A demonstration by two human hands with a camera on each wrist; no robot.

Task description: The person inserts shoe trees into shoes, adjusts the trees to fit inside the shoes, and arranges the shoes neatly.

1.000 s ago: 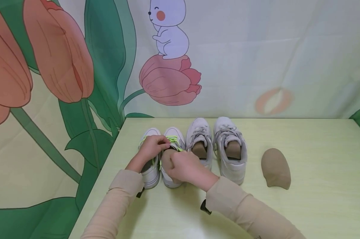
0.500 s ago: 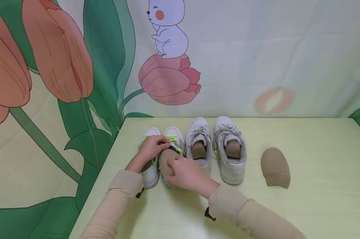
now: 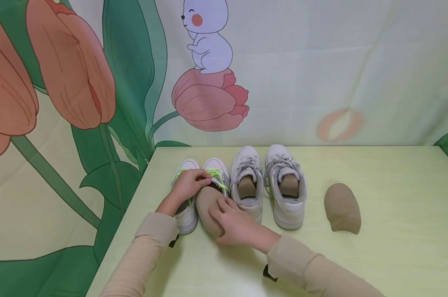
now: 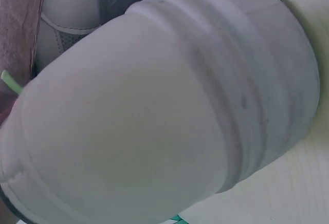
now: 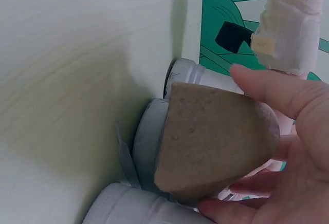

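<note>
Four white shoes point(image 3: 290, 216) stand side by side on a pale worktop point(image 3: 406, 198).
At the second shoe from left point(image 3: 212, 165), the person's left hand point(image 3: 188, 185) pinches the tongue; the right hand point(image 3: 235, 222) grips a brown insert point(image 3: 206, 206) between thumb and fingers over the heel, rounded end at the opening. Another insert point(image 3: 342, 209) lies right.

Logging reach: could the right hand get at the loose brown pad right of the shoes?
Probably not yet: the right hand grips a second pad, though the loose pad lies uncovered, apart from the shoes.
</note>
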